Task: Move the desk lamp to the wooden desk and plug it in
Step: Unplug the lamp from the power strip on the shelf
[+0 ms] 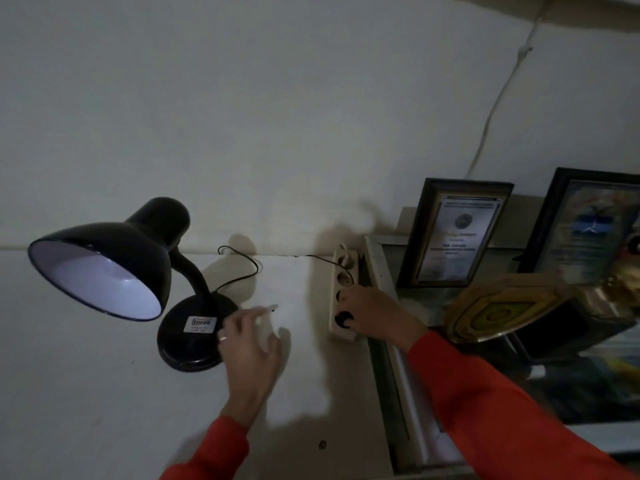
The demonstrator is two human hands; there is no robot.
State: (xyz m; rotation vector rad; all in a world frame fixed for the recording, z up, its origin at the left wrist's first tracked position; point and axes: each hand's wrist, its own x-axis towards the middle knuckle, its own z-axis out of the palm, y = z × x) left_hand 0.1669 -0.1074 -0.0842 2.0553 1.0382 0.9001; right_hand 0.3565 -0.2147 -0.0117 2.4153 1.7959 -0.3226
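Dim light and motion blur make the left hand (250, 344) hard to read: it hovers just right of the desk lamp (145, 278) base with fingers loosely spread, and whether it grips the pale blurred shape beneath cannot be told. On the pale desk (86, 393) the black lamp stands upright, gooseneck curving up, shade opening tilted down and left. At the white power strip (343, 296) lying along the desk's right edge, the right hand (375, 318) closes on a black plug (343, 319) in the nearest socket.

Left hand (250, 344) motion-blurred, grip unclear.
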